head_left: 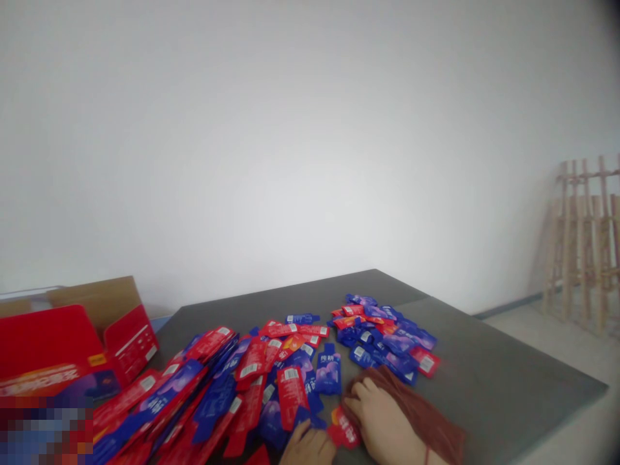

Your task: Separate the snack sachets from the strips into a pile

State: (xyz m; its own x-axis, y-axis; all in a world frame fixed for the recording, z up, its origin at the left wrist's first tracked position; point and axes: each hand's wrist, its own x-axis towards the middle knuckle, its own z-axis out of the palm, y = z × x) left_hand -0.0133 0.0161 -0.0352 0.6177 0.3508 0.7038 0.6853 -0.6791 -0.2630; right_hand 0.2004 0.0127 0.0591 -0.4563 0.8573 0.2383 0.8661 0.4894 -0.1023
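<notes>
At the front edge of view, low and just right of ctr., both hands work over a dark grey table (504, 381). Right hand (380, 413) lies on a brown cloth (429, 416), back of hand up, fingers close together and curled over the cloth's L end; can't tell if they pinch it or only press. Thin red cord (427, 454) round that wrist. Left hand (310, 449) is partly cut off by the bottom edge, fingertips at a dark blue pouch (310, 418) — grip on it can't be made out. Btwn the hands lies a red pouch (345, 429) w/ white lettering, its R side against the cloth.

L of the hands, a big heap (252, 368) of flat red & blue pouches, overlapping, many w/ white barcode labels; far L part is stacked in a slanting row. Beyond the cloth, a smaller heap (387, 336), same mix, mostly blue side up. Btwn the two, near the L hand, a purple-blue pouch (329, 371) lies neck away from the person.

Far L: open red box (43, 336) w/ flaps up, brown cardboard (104, 297) behind. Bkgd: plain white wall (310, 142); wooden racks (586, 239) on pale floor (523, 316), far R.
</notes>
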